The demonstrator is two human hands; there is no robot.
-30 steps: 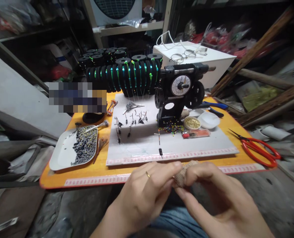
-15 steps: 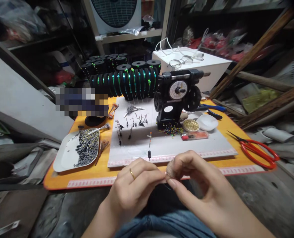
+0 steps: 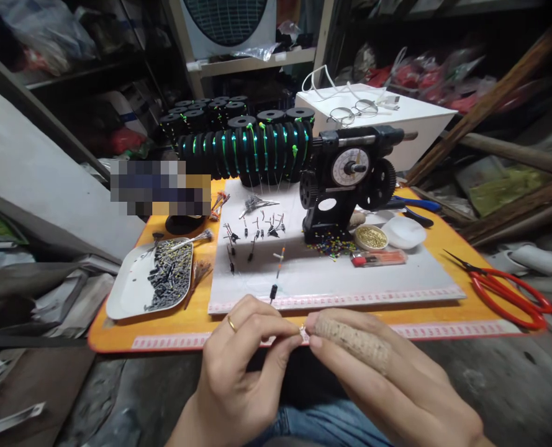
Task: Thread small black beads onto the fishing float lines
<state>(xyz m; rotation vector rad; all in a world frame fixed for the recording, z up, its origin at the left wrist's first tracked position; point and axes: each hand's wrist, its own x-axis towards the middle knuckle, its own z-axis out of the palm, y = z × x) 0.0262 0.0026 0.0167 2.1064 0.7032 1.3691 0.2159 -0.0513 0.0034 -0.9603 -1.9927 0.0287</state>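
Observation:
My left hand (image 3: pixel 243 366) and my right hand (image 3: pixel 378 379) meet fingertip to fingertip just in front of the orange table (image 3: pixel 173 326). Both pinch a tiny pale piece (image 3: pixel 302 333) that is too small to name. A tan bandage wraps my right forefinger (image 3: pixel 350 340). A gold ring sits on my left hand. Just beyond the fingers, a small float rig (image 3: pixel 276 274) with a black weight lies on the white board (image 3: pixel 373 276). It may hang on a thin line from my fingers; I cannot tell.
A black winding machine (image 3: pixel 350 180) with a dial stands on the board, with a row of black spools (image 3: pixel 248 149) behind it. A white tray of small dark pieces (image 3: pixel 164 276) lies left. Red scissors (image 3: pixel 508 288), a lighter (image 3: pixel 378 257), a dish of gold bits (image 3: pixel 371 236) and a white box (image 3: pixel 397 115) lie right.
My hands have drawn closer to the table edge and turned, so the bandaged forefinger now lies flat on top. The float rig has slid left and toward me.

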